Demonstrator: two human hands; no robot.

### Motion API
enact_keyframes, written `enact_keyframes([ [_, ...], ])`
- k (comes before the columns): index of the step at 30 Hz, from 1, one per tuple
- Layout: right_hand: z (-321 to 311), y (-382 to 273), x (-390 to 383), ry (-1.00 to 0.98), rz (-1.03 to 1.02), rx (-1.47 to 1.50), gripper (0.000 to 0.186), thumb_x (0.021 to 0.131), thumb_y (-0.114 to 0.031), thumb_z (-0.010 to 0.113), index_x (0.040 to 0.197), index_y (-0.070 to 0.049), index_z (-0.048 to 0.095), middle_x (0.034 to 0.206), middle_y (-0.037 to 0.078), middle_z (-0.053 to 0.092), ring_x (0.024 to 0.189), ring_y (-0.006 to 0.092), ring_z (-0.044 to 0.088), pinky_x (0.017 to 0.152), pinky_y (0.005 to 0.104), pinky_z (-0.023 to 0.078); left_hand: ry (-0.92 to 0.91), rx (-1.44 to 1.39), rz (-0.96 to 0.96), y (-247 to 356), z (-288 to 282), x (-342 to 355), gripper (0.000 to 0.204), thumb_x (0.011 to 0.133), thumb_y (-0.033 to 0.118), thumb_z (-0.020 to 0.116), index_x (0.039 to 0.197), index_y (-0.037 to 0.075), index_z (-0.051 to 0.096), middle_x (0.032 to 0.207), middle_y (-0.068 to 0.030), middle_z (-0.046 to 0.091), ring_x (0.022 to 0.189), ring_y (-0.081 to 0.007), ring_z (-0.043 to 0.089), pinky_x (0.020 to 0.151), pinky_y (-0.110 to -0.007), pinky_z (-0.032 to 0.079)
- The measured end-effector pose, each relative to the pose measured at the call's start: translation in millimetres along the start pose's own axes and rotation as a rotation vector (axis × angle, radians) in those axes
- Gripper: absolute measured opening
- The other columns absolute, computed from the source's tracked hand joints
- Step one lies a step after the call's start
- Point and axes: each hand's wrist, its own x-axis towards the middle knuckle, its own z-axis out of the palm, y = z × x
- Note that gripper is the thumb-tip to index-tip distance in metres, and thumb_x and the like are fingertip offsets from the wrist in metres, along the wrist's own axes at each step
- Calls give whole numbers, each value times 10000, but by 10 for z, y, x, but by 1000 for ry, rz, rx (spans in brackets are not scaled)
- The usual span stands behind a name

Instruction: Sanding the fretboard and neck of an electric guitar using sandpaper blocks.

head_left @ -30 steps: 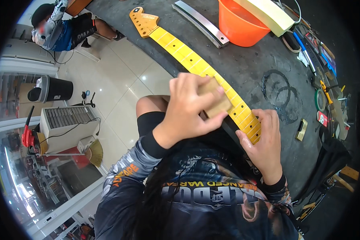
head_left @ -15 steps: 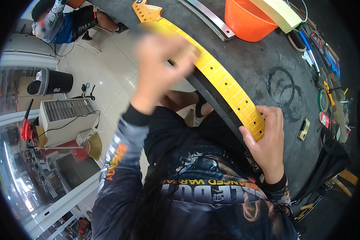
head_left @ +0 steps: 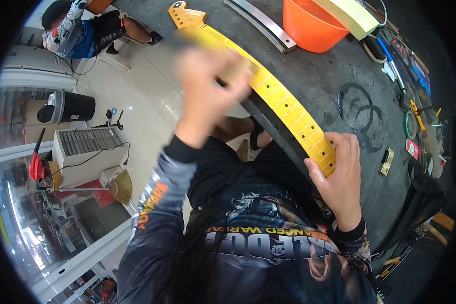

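Observation:
A yellow guitar neck with black dot markers lies along the bench edge, its headstock at the far left end. My right hand is closed round the near end, thumb on one side and fingers on the other. My left hand is smeared by motion over the neck's upper half. It is closed on a blurred yellow-and-black tool whose kind I cannot make out. The frets close to this hand are partly hidden by it.
On the dark bench stand an orange bucket and a long metal bar. A small brass-coloured block lies right of my right hand. Tools and green tape line the right edge. Another person sits at the far left.
My left hand has shifted slightly right with the blurred tool, staying over the neck. My right hand keeps its hold on the near end. The whole view has shifted a little.

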Motion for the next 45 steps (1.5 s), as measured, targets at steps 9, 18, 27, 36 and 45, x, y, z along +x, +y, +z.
enact_keyframes([
  [9,-23,-20,-9,7,-10,-5,643,869,-183,954,1395,-39,614,1246,191,595,1170,431,610,998,502,527,17,23,71,-210,20,273,435,817,442,920,1180,207,871,1169,-151,677,1162,-381,593,973,-529,444],
  [18,-29,-4,-31,3,6,11,649,866,-193,960,1391,-28,616,1244,191,596,1172,430,612,1006,510,527,-62,67,68,120,89,284,379,845,381,923,1143,149,896,1163,-107,722,1143,-346,633,1002,-490,456],
  [27,-17,46,-45,13,-8,-5,687,860,-184,969,1423,-26,608,1246,186,602,1154,406,620,991,492,533,-184,-53,249,670,186,52,418,834,390,917,1188,172,873,1108,-94,718,1114,-323,639,995,-509,442],
  [36,49,66,-84,60,55,94,984,823,-135,993,1649,-41,468,1176,139,573,1062,342,606,970,469,539,-242,-103,246,903,196,-42,479,842,461,916,1219,166,888,1190,-119,749,1167,-330,643,1013,-509,444],
  [45,59,46,-59,77,24,76,1036,809,-141,1011,1672,-37,446,1162,132,567,1069,331,603,982,460,538,-167,-88,242,848,261,-97,463,807,415,936,1193,164,890,1157,-120,744,1154,-358,656,1019,-514,458],
])
